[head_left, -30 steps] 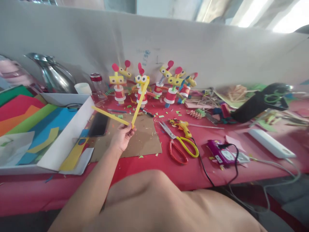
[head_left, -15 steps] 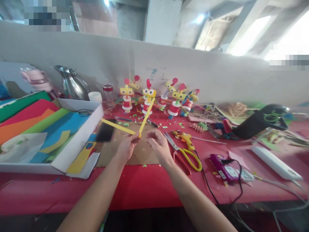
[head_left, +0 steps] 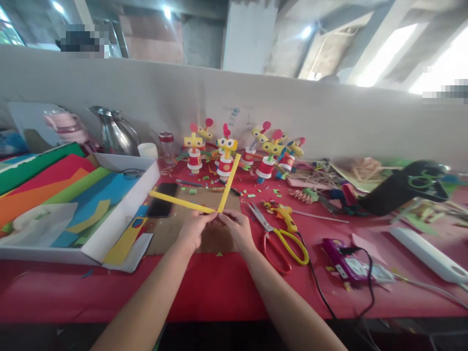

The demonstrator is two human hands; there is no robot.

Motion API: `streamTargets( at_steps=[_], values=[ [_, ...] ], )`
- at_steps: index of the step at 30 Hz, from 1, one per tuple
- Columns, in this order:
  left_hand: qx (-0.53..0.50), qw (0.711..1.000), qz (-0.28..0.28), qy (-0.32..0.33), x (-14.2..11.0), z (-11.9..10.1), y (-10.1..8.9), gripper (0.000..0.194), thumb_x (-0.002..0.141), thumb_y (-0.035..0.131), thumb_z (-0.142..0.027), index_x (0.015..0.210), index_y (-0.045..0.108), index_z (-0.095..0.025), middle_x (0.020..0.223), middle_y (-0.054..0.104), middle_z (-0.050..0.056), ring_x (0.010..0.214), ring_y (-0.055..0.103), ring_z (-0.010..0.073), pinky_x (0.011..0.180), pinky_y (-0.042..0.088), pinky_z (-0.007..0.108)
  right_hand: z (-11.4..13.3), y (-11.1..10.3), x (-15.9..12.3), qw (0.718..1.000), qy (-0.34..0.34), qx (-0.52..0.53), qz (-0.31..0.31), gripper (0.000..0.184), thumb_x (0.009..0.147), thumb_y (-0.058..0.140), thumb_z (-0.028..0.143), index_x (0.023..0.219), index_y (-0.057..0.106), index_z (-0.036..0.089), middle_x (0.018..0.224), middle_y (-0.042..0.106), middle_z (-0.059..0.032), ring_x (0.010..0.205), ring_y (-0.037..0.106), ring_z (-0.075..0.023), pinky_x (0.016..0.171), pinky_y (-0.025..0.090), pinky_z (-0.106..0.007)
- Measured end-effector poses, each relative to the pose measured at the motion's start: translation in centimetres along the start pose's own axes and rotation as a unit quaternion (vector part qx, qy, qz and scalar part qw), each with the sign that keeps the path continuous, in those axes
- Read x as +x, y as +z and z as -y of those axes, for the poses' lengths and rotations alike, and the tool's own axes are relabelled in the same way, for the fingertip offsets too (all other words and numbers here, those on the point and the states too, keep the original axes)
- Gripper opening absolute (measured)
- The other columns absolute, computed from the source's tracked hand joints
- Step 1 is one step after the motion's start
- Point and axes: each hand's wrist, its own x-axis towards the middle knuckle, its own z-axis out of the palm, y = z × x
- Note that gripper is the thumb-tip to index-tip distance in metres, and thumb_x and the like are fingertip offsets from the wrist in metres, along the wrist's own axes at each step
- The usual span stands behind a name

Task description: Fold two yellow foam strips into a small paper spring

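Centre: one left hand, one right hand, two yellow strips. Upper centre: at least six paper figures. Upper left: one metal jug, one cup. Right of centre: one glue gun, one pair of scissors

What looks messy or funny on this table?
Little paper scraps are scattered over the red table, so it looks untidy. The yellow glue gun lies on its side near the scissors, which seems a bit odd too. I can't see anything spilled or broken.
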Motion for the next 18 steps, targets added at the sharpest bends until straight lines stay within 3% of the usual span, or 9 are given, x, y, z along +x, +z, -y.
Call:
streamTargets(
  at_steps=[12, 18],
  values=[
    [0.052, 0.993, 0.04, 0.096, 1.0, 1.4, -1.4, 0.028, 0.059, 0.079, -0.029, 0.081, 0.072, -0.013, 0.073, 0.072, 0.006, 0.072, 0.065, 0.0185, 0.074, 0.048, 0.03, -0.7, 0.4, -0.3, 0.999, 0.01, 0.047, 0.004, 0.023, 0.073, 0.068, 0.038, 0.086, 0.071, 0.019, 0.079, 0.071, -0.0029, 0.069, 0.063, -0.0165, 0.067, 0.049, -0.027],
    [0.037, 0.995, 0.048, 0.084, 0.9, 1.2, -1.5, 0.029, 0.058, 0.08, -0.026, 0.083, 0.072, -0.013, 0.073, 0.071, 0.006, 0.072, 0.065, 0.0187, 0.071, 0.048, 0.029, -0.3, 0.4, -0.1, 1.0, 0.012, 0.02, -0.011, 0.021, 0.073, 0.067, 0.037, 0.081, 0.072, 0.018, 0.073, 0.068, -0.0028, 0.067, 0.06, -0.0154, 0.064, 0.046, -0.026]
  ],
)
